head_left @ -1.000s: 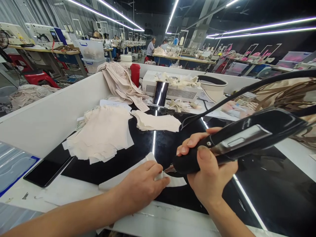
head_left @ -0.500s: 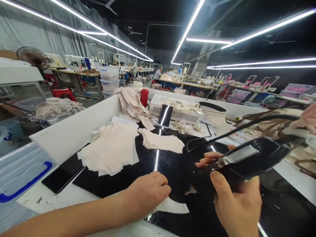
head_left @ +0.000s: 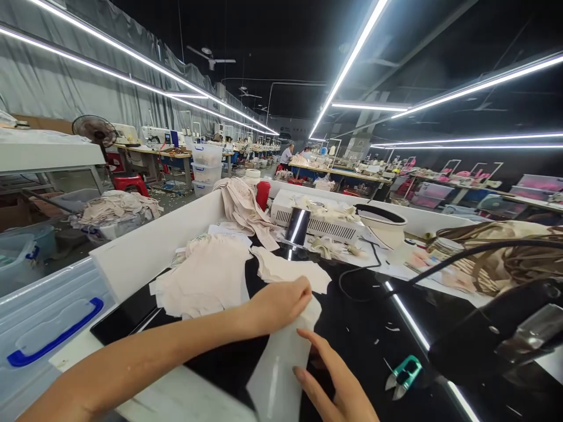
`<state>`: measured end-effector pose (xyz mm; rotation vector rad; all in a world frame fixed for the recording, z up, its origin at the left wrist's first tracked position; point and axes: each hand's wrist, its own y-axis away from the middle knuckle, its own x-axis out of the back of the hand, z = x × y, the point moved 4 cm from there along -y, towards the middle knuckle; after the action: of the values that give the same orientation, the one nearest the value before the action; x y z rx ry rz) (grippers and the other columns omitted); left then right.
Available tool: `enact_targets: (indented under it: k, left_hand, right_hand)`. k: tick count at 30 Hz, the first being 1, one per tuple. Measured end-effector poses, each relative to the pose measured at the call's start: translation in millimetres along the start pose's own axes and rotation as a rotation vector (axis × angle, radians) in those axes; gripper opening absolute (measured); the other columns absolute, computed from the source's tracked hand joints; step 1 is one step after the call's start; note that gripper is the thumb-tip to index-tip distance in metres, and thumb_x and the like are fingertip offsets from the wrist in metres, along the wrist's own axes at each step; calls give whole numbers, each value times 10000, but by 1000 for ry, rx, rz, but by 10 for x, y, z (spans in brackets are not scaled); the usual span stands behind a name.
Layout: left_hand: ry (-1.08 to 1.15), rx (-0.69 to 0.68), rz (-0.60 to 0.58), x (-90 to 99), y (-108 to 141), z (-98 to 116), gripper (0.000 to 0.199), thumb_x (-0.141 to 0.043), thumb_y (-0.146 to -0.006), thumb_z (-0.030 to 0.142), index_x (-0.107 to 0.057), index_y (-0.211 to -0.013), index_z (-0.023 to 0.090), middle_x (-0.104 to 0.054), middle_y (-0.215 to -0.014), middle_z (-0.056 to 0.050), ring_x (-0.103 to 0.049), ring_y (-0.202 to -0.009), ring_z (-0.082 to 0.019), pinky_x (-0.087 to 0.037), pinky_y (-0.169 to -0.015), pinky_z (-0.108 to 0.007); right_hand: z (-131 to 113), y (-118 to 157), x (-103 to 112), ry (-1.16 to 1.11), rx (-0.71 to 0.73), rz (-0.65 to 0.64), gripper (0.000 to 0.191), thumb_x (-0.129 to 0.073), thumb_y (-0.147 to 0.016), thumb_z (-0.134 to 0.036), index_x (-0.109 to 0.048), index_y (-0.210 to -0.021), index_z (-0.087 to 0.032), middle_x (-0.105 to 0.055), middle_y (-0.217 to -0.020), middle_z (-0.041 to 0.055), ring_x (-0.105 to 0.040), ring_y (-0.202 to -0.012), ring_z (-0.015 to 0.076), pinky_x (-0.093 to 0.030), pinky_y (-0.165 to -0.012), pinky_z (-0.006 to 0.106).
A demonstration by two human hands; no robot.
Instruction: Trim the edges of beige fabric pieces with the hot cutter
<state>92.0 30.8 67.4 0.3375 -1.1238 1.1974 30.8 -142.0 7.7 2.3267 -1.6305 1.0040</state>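
My left hand (head_left: 284, 302) is closed in a pinch on the upper end of a pale fabric piece (head_left: 311, 313), above a translucent white sheet (head_left: 281, 369) on the black surface. Close to the sheet's right edge, my right hand (head_left: 332, 378) has its fingers apart and holds nothing. A dark device with a metal part and a cable (head_left: 479, 334) is at the right, away from both hands. Teal snips (head_left: 403, 376) lie between it and my right hand. Beyond my left hand are a curved cream fabric stack (head_left: 288, 269) and a larger pale stack (head_left: 206, 275).
A black phone (head_left: 125, 316) lies at the left by the white table wall (head_left: 153, 246). Behind the stacks are a white vented box (head_left: 338, 225), a dark cylinder (head_left: 298, 227) and a red cone (head_left: 263, 194). Brown straps (head_left: 519, 258) are piled at the right.
My right hand has let go of the dark device, which is now farther right and lower, and has moved left toward the sheet. My left hand has moved up, holding the fabric. The snips now show.
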Motion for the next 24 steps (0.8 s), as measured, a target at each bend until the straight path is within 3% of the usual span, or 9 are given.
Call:
enact_targets:
  k: [1,3,5,8,13,16,19,22,24]
  left_hand:
    - [33,34,38,94,-115,-44,96,-493,-1098,231,-584,-1097,200,-664,-813,27,-640,-724,-162,-450,-657,-258]
    - [84,107,115,256,-322,-174,133,-488,-1080,219,-587,-1168,204,-691,-878,25,-663,-788,-154,-477,-708,-242]
    - [112,183,175,363,-476,-352,194,-495,-1045,197,-606,-1204,199,-705,-928,12,-672,-823,-160,-496,-737,-244]
    - [116,297,231,426,-583,-647,249,-501,-1003,163,-648,-1203,187,-703,-943,-7,-674,-834,-177,-507,-736,-260]
    - [69,416,225,373,-527,-1009,204,-564,-1032,147,-689,-1191,172,-703,-971,-22,-685,-891,-190,-556,-846,-325]
    - [25,454,180,282,-479,-1135,173,-641,-1077,296,-688,-1156,149,-707,-1039,-46,-693,-949,-203,-591,-914,-403]
    - [-21,459,114,210,-459,-1192,222,-679,-1068,362,-701,-1092,143,-712,-1083,-62,-699,-1011,-217,-600,-956,-435]
    - [-66,436,72,284,-426,-1195,213,-676,-1071,350,-703,-1128,146,-715,-1130,-68,-700,-1048,-222,-599,-977,-442]
    - [-113,431,67,445,-356,-1203,204,-660,-1079,340,-701,-1143,151,-713,-1141,-67,-696,-1056,-221,-591,-988,-441]
  right_hand:
    - [1,-133,-32,-24,-27,-51,462,-618,-967,-580,-736,-1308,-291,-791,-1122,65,-733,-912,239,-617,-819,295]
    - [26,-440,19,-49,-66,-35,446,-566,-956,-609,-790,-1109,-254,-751,-857,40,-640,-693,203,-556,-675,285]
    - [83,-765,190,-26,-64,77,463,-570,-904,-631,-793,-979,-231,-699,-764,31,-572,-641,193,-483,-623,292]
    - [261,-1199,473,13,-88,185,477,-563,-860,-628,-776,-978,-217,-604,-650,4,-500,-599,189,-395,-586,297]
    - [610,-1686,670,68,-94,275,466,-557,-815,-617,-756,-957,-221,-717,-802,44,-618,-734,243,-443,-667,327]
    - [784,-1846,609,126,-90,293,421,-549,-806,-553,-758,-970,-226,-751,-848,63,-663,-779,276,-493,-724,369]
    - [873,-1907,502,189,-39,277,377,-556,-799,-469,-771,-997,-231,-780,-971,91,-693,-915,318,-518,-888,454]
    - [861,-1881,417,229,38,270,373,-561,-839,-450,-779,-1053,-236,-764,-1186,120,-644,-1174,376,-433,-1084,548]
    - [809,-1837,381,232,81,264,374,-557,-870,-457,-774,-1081,-238,-752,-1220,123,-622,-1228,380,-399,-1132,571]
